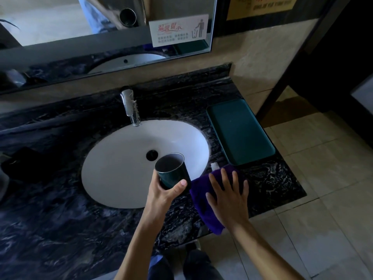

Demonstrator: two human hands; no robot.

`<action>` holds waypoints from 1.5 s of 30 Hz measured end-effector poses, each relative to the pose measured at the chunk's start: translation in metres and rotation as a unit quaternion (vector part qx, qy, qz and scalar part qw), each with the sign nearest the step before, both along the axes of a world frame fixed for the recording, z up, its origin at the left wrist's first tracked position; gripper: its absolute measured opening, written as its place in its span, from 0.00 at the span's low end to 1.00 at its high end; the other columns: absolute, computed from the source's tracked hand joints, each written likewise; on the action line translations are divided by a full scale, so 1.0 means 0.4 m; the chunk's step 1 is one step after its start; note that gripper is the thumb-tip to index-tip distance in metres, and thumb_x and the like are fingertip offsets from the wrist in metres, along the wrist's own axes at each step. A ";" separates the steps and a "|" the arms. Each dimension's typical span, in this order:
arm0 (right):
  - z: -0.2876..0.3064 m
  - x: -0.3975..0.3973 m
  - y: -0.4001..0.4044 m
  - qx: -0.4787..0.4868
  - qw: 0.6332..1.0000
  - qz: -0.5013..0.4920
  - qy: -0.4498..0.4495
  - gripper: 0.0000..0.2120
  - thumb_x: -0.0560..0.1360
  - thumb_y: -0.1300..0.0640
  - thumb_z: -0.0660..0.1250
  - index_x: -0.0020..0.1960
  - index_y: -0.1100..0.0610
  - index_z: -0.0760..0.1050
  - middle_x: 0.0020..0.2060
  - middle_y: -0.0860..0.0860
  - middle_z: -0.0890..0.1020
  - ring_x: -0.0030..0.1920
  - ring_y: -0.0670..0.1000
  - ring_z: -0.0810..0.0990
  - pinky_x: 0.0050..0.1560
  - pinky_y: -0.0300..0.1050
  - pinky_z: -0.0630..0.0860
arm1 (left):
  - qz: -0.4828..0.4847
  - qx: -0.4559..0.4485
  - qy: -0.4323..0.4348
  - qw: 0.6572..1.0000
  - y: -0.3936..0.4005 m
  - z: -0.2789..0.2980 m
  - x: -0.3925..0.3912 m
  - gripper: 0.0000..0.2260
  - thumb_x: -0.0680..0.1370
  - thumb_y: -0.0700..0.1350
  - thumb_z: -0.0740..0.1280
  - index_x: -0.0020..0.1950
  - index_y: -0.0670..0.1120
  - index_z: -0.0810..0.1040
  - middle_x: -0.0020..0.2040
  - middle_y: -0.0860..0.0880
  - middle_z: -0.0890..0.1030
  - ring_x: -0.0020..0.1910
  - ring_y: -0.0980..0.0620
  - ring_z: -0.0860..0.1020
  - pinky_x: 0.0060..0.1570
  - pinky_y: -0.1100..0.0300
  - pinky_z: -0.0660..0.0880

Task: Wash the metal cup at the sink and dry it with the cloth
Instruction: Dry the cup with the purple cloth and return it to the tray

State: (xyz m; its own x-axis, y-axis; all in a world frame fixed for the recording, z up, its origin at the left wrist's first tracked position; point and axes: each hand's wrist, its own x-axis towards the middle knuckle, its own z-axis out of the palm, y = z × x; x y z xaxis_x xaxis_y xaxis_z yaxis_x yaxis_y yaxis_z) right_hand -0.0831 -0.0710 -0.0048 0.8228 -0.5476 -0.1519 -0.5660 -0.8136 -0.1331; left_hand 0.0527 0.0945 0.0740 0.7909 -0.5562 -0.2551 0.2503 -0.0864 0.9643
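Gripping the metal cup in our left hand, we have the thumb curled across its near side and the other fingers wrapped behind it, where we cannot see them. We hold the cup tilted, mouth up and away from us, over the near right part of the white sink, and it hides a piece of the basin rim. Its inside is too dark for us to tell whether it is wet.

Our right hand lies flat with fingers straight and spread on the purple cloth, pressing on it rather than clutching it. The cloth sits on the dark marble counter just right of the sink, and its near end hangs over the counter's front edge. Our hand covers much of its middle.

We see the chrome tap behind the basin and the black drain just beyond the cup. A green tray lies on the counter's right end, near the cloth. A small pale thing between tray and cloth is too small to make out. On the counter's left, a dark shape is lost in shadow. The mirror above is cut off by the top edge, and the notice stuck on it is too blurred to read.
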 end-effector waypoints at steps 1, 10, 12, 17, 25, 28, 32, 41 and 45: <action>-0.004 -0.011 -0.016 0.003 0.999 0.041 0.004 0.30 0.78 0.36 0.57 0.78 0.44 0.66 0.78 0.56 0.68 0.77 0.67 0.64 0.72 0.74 0.56 | -0.003 0.000 -0.009 1.000 0.000 -0.002 -0.001 0.33 0.69 0.55 0.81 0.71 0.55 0.73 0.63 0.55 0.84 0.63 0.54 0.83 0.58 0.61 0.81; -0.035 -0.047 0.032 0.048 0.998 0.045 0.020 0.34 0.74 0.35 0.62 0.78 0.41 0.64 0.80 0.56 0.64 0.79 0.67 0.59 0.73 0.77 0.51 | 0.004 0.017 -0.131 0.991 -0.027 -0.020 -0.029 0.38 0.67 0.51 0.83 0.70 0.66 0.68 0.64 0.63 0.79 0.66 0.57 0.79 0.60 0.66 0.77; -0.029 -0.053 0.043 0.040 0.998 0.040 0.014 0.34 0.73 0.36 0.63 0.77 0.43 0.66 0.80 0.56 0.66 0.79 0.67 0.61 0.71 0.79 0.54 | 0.013 0.015 -0.147 0.989 -0.032 -0.022 -0.030 0.38 0.67 0.50 0.83 0.68 0.70 0.68 0.64 0.65 0.79 0.65 0.59 0.79 0.59 0.69 0.76; -0.006 -0.074 0.053 0.022 1.000 0.014 -0.004 0.31 0.77 0.37 0.58 0.77 0.48 0.70 0.78 0.57 0.69 0.76 0.68 0.67 0.69 0.76 0.64 | 0.026 0.008 -0.153 0.988 -0.035 -0.028 -0.027 0.37 0.67 0.51 0.83 0.68 0.71 0.68 0.64 0.65 0.79 0.65 0.60 0.79 0.59 0.69 0.76; -0.004 -0.196 0.103 0.005 0.999 0.002 -0.052 0.34 0.84 0.40 0.40 0.70 0.55 0.79 0.72 0.60 0.76 0.70 0.68 0.76 0.60 0.67 0.78 | 0.026 0.015 -0.126 0.992 -0.037 -0.040 -0.034 0.37 0.66 0.50 0.82 0.70 0.60 0.67 0.62 0.69 0.79 0.63 0.64 0.79 0.59 0.69 0.76; -0.002 -0.160 0.082 -0.018 0.993 -0.012 -0.116 0.16 0.81 0.55 0.65 0.65 0.59 0.82 0.67 0.61 0.80 0.65 0.66 0.80 0.57 0.63 0.80 | 0.023 0.017 -0.128 0.991 -0.039 -0.041 -0.040 0.37 0.66 0.51 0.82 0.69 0.61 0.67 0.61 0.71 0.79 0.63 0.66 0.78 0.59 0.71 0.75; 0.009 -0.135 0.055 0.026 0.984 0.015 -0.178 0.18 0.63 0.70 0.81 0.51 0.60 0.85 0.49 0.57 0.85 0.45 0.60 0.85 0.41 0.53 0.83 | 0.023 0.013 -0.127 0.992 -0.044 -0.039 -0.045 0.37 0.65 0.51 0.82 0.69 0.61 0.68 0.60 0.70 0.79 0.62 0.65 0.79 0.58 0.70 0.76; -0.002 -0.213 0.166 0.429 0.830 -0.338 -0.110 0.13 0.81 0.52 0.67 0.42 0.59 0.77 0.33 0.52 0.85 0.29 0.49 0.82 0.30 0.40 0.76 | 0.027 0.017 -0.133 0.991 -0.039 -0.036 -0.051 0.36 0.65 0.52 0.82 0.68 0.62 0.68 0.59 0.72 0.79 0.62 0.67 0.79 0.58 0.72 0.75; 0.000 -0.193 0.175 0.522 0.717 -0.440 -0.138 0.13 0.81 0.56 0.69 0.42 0.64 0.77 0.24 0.53 0.77 0.23 0.49 0.73 0.23 0.41 0.71 | 0.025 0.021 -0.127 0.991 -0.038 -0.039 -0.056 0.36 0.65 0.53 0.82 0.68 0.62 0.68 0.59 0.70 0.79 0.62 0.64 0.79 0.60 0.69 0.76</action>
State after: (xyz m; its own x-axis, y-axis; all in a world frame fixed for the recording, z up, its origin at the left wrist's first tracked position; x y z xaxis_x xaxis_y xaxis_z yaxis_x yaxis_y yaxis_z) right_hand -0.1602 -0.0009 -0.0048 0.3051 -0.5807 -0.7548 -0.6339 0.4676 -0.6160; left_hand 0.0305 0.0795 0.0582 0.8594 -0.5069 -0.0672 0.0058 -0.1217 0.9926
